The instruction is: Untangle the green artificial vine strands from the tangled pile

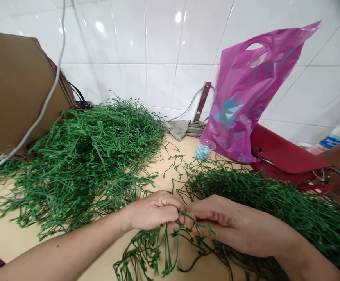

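Note:
My left hand [154, 210] and my right hand [217, 222] meet at the middle of a pale table [0, 234], both closed on thin green plastic stems [158, 253] that hang down between and below them. The fingertips of the two hands touch around one stem. A large heap of the same green stems [93, 156] lies to the left behind my left hand. Another spread of stems [275, 199] lies to the right, under and behind my right forearm.
A magenta plastic bag [246, 93] stands against the tiled wall, with a red bag [281, 152] beside it. A small clear cup with blue bits [203, 150] sits before the bag. Brown cardboard [14, 86] leans at left, crossed by a white cable [38, 113].

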A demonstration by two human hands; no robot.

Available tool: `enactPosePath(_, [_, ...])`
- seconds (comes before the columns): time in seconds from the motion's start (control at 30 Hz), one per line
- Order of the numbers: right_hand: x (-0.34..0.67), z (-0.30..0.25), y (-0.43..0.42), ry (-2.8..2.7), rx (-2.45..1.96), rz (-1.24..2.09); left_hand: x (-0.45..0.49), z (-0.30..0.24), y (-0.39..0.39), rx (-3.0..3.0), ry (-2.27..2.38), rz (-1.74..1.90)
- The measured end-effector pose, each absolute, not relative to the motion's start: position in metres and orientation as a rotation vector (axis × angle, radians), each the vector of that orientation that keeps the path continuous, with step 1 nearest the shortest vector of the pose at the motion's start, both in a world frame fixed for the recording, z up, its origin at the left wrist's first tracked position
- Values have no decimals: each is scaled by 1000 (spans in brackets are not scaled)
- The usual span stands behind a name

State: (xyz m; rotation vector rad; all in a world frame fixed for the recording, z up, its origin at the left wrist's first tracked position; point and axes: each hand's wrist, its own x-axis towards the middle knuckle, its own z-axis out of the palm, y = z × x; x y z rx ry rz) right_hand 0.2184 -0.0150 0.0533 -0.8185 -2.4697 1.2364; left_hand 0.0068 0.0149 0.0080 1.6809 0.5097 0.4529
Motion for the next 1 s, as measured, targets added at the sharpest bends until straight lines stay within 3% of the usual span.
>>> enactPosePath(0.23, [226, 57, -17, -2535, -1129, 1173, 1, 13, 23, 1484, 736, 956])
enactPosePath(0.4, [229, 55, -18, -2459, -1490, 593, 7, 8, 24, 1539, 846, 982])
enactPosePath(0.53, [223, 56, -18, -2232, -1429, 243, 14, 1, 25, 1353, 794, 976])
enactPosePath(0.8, [208, 46, -14, -1891, -1388, 95, 16, -2, 22, 1306, 753, 929])
enactPosePath(1.0, [204, 43, -14, -2096, -1157, -107, 16, -3, 22, 1326, 726, 977])
